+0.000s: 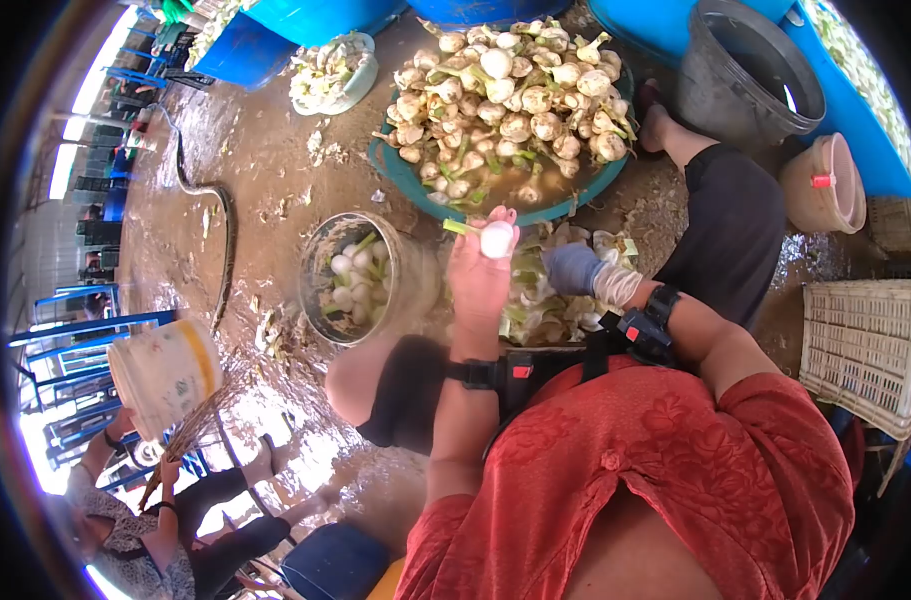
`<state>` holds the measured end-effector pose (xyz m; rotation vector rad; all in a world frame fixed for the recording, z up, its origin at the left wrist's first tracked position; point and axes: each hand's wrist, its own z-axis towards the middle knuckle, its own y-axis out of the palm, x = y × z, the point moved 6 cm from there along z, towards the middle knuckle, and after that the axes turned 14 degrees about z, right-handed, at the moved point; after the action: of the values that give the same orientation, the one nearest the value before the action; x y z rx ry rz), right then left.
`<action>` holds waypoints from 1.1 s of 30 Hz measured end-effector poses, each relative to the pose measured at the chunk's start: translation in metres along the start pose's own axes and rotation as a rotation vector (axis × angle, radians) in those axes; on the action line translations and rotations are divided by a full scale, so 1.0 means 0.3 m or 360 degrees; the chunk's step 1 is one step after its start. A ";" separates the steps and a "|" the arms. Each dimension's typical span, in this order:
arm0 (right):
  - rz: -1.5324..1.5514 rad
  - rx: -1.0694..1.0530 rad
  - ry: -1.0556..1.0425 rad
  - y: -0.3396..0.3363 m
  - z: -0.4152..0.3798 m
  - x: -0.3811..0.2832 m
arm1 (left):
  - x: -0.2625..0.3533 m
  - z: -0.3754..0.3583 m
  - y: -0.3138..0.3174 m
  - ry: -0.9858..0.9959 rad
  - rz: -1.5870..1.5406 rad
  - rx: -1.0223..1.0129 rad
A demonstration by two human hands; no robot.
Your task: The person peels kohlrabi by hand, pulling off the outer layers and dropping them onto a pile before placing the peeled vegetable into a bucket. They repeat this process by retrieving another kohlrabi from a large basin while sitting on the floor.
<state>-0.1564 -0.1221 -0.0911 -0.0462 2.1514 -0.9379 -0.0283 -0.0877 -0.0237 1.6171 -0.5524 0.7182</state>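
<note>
A peeled white bulb [495,239] with a short green stem rests in my left hand [480,270], its fingers curled around it. My right hand [572,270], in a bluish glove, is closed just to the right; whatever it holds is hidden. Beyond both hands, unpeeled bulbs [515,95] are heaped in a green basin [400,180] with murky water. Left of my left hand stands a bucket [312,250] of peeled white bulbs [360,275]. Leafy peelings [545,305] lie below my hands.
A grey bucket [705,80], a pinkish bucket [805,190] and a white crate [860,345] stand at the right. A basin of peelings [360,90] and a hose [225,220] lie at upper left. Another person [125,530] holds a white bucket [165,375] at lower left.
</note>
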 end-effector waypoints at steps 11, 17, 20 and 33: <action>0.0905 0.0783 -0.0785 -0.165 -0.070 -0.133 | -0.039 -0.014 -0.106 -0.0084 0.0100 0.0457; 0.0671 0.0074 -0.0554 0.042 -0.006 -0.098 | 0.132 -0.012 -0.182 0.0190 -0.0150 0.0516; 0.0894 -0.0036 -0.0524 0.065 0.032 -0.075 | 0.278 -0.055 -0.312 0.0579 -0.0429 0.0819; -0.0982 0.0037 -0.0003 -0.151 0.498 0.099 | 0.109 0.014 -0.199 -0.0201 0.0009 0.0937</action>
<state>-0.0890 -0.2556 -0.1454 -0.7318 2.1562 -1.2966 0.0372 -0.0807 -0.0419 2.2191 -0.4571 0.8351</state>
